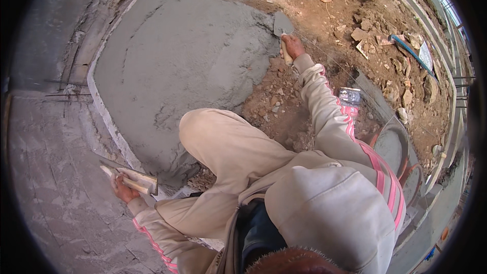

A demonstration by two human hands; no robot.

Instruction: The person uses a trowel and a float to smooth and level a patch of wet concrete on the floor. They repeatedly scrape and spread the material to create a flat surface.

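A broad patch of wet grey concrete [177, 45] spreads over the ground ahead of me, smooth in places and ragged along its right edge. My right hand [293, 46] is closed round the wooden handle of a trowel [282, 23]. The trowel's grey blade meets that ragged edge at the far right of the patch. Lower left, my left hand [124, 189] grips a plastering float [136, 176] by its handle. The float is beside the near left corner of the concrete, over the grey block surface.
Brown soil with stones and broken bits [390, 61] lies to the right. A thin string crosses it near a clear plastic container [350, 96]. Buckets of grey mix [390, 144] stand by my right side. A pale strip [109, 116] edges the concrete; rods [66, 95] jut beyond it.
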